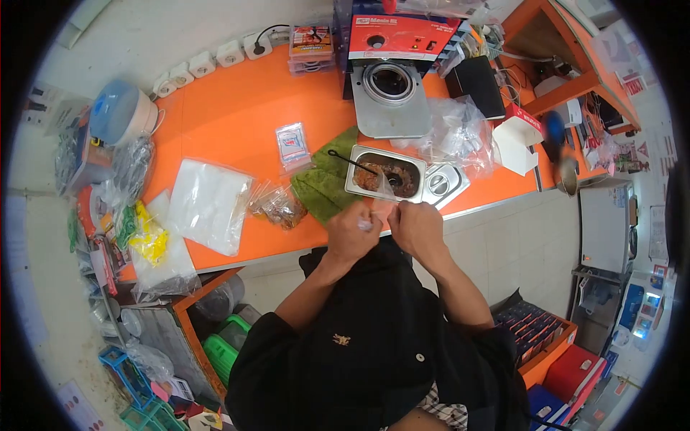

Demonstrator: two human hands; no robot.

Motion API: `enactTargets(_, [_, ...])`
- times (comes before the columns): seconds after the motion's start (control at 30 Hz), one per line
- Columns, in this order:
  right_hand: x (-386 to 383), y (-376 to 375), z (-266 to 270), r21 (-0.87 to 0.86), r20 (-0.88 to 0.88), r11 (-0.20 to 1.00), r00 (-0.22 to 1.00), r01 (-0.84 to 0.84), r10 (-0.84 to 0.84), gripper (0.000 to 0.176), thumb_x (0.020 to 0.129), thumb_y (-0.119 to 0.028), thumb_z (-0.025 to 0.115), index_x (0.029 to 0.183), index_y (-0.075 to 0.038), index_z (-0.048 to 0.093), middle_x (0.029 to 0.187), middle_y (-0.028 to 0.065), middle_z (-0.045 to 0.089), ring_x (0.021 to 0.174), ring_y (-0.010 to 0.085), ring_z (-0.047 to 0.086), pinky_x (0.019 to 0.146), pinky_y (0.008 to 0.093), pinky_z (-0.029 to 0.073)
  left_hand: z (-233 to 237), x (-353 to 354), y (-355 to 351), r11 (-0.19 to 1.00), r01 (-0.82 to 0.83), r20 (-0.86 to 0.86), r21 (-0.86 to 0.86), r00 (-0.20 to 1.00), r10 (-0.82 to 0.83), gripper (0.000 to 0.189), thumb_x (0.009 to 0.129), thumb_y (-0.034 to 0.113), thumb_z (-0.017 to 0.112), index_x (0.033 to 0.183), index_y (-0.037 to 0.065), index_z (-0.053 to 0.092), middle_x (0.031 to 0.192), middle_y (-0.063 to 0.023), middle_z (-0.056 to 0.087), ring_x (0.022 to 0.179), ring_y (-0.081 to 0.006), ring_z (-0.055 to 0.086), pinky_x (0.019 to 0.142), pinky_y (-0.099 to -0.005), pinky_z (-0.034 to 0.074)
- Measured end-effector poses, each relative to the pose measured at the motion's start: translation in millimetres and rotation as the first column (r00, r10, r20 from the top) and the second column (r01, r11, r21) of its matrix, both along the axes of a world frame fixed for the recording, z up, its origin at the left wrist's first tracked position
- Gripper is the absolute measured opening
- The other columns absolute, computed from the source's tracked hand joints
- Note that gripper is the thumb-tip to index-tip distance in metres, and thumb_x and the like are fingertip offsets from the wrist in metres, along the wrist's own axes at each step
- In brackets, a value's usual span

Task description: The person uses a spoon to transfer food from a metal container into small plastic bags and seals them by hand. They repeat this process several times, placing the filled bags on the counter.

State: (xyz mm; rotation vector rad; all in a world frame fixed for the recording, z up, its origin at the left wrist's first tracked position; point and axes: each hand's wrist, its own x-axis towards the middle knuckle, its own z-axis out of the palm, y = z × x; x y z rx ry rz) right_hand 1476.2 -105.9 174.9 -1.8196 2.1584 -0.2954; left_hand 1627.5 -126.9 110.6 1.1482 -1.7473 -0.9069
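An orange bench fills the upper half of the frame, with a red-topped sealing machine at top centre. A flat stack of clear plastic bags lies at centre left. A green cloth sits beside a metal tray of brown food at centre. Just below the tray, the left hand and right hand meet at the bench edge, fingers of both pinched on a small clear bag held between them.
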Motion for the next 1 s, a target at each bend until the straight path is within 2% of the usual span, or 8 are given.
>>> enactTargets(0.23, [3, -35, 3, 0.102, 0.191, 0.946, 0.939, -0.308, 0.286, 0.033, 0.083, -0.025, 0.066, 0.068, 0.005, 0.066, 0.064, 0.0264, 0.062, 0.065, 0.0433, 0.066, 0.061, 0.0493, 0.054, 29, 29, -14, 0.970, 0.138, -0.105, -0.198, 0.981, -0.161, 0.049, 0.070, 0.009, 0.084, 0.114, 0.006, 0.063, 0.119, -0.0120, 0.063, 0.103, -0.0299, 0.066, 0.082, -0.0356, 0.055])
enactTargets(0.37, [-10, -60, 6, 0.147, 0.458, 0.807, 0.762, -0.572, 0.457, 0.033, 0.088, -0.029, 0.068, 0.076, 0.002, 0.068, 0.065, 0.0217, 0.063, 0.061, 0.0381, 0.062, 0.060, 0.0454, 0.048, 3, 54, -15, 0.961, 0.219, -0.023, -0.168, 0.974, -0.226, 0.054, 0.068, 0.013, 0.087, 0.117, 0.006, 0.065, 0.116, -0.0137, 0.066, 0.103, -0.0324, 0.067, 0.084, -0.0369, 0.055])
enactTargets(0.5, [-17, -91, -27, 0.094, 0.503, 0.956, 0.842, -0.277, 0.195, 0.028, 0.088, -0.030, 0.068, 0.088, -0.002, 0.070, 0.071, 0.0189, 0.067, 0.064, 0.0385, 0.064, 0.063, 0.0470, 0.050, 4, 64, -23, 0.995, 0.056, -0.094, -0.085, 0.994, -0.064, 0.045, 0.070, 0.010, 0.085, 0.112, 0.004, 0.067, 0.107, -0.0138, 0.069, 0.097, -0.0308, 0.069, 0.084, -0.0360, 0.056])
enactTargets(0.57, [-13, -97, -61, -0.149, 0.220, 0.943, 0.920, -0.297, 0.325, 0.025, 0.088, -0.029, 0.066, 0.095, -0.005, 0.069, 0.075, 0.0173, 0.069, 0.069, 0.0390, 0.066, 0.066, 0.0483, 0.052, 3, 64, -25, 0.995, 0.044, -0.093, -0.085, 0.994, -0.052, 0.043, 0.071, 0.009, 0.084, 0.111, 0.004, 0.068, 0.105, -0.0138, 0.070, 0.096, -0.0299, 0.070, 0.083, -0.0351, 0.056])
enactTargets(0.67, [-9, -103, -70, 0.108, 0.017, 0.947, 0.953, -0.304, 0.304, 0.022, 0.090, -0.026, 0.065, 0.098, -0.006, 0.067, 0.089, 0.0172, 0.070, 0.081, 0.0383, 0.069, 0.071, 0.0491, 0.055, 4, 63, -23, 0.989, 0.144, -0.127, -0.031, 0.981, -0.146, 0.039, 0.075, 0.007, 0.081, 0.111, 0.002, 0.067, 0.101, -0.0117, 0.071, 0.092, -0.0248, 0.071, 0.081, -0.0320, 0.055])
enactTargets(0.73, [-13, -99, -64, -0.051, 0.036, 0.944, 0.944, -0.327, 0.329, 0.018, 0.084, -0.022, 0.065, 0.091, -0.005, 0.067, 0.084, 0.0193, 0.068, 0.079, 0.0402, 0.068, 0.070, 0.0496, 0.055, 7, 69, -15, 0.841, 0.358, -0.269, 0.406, 0.926, -0.264, 0.028, 0.083, 0.005, 0.076, 0.110, 0.001, 0.068, 0.094, -0.0090, 0.071, 0.082, -0.0151, 0.069, 0.075, -0.0287, 0.054])
enactTargets(0.83, [-22, -90, -41, -0.107, -0.101, 0.949, 0.953, -0.296, 0.286, 0.020, 0.081, -0.019, 0.065, 0.087, 0.000, 0.065, 0.084, 0.0204, 0.067, 0.078, 0.0398, 0.068, 0.067, 0.0498, 0.054, -5, 60, -6, 0.584, 0.627, -0.540, 0.515, 0.767, -0.347, 0.020, 0.088, 0.004, 0.071, 0.108, 0.000, 0.068, 0.090, -0.0066, 0.071, 0.074, -0.0100, 0.067, 0.069, -0.0250, 0.053])
enactTargets(1.0, [-48, -66, -27, -0.193, 0.029, 0.954, 0.970, -0.230, 0.240, 0.013, 0.081, -0.007, 0.067, 0.090, 0.002, 0.067, 0.083, 0.0170, 0.069, 0.071, 0.0346, 0.069, 0.063, 0.0437, 0.055, -13, 29, -10, 0.688, 0.534, -0.272, 0.491, 0.845, -0.461, 0.017, 0.088, 0.007, 0.071, 0.104, 0.001, 0.069, 0.089, -0.0087, 0.071, 0.075, -0.0159, 0.068, 0.069, -0.0288, 0.053])
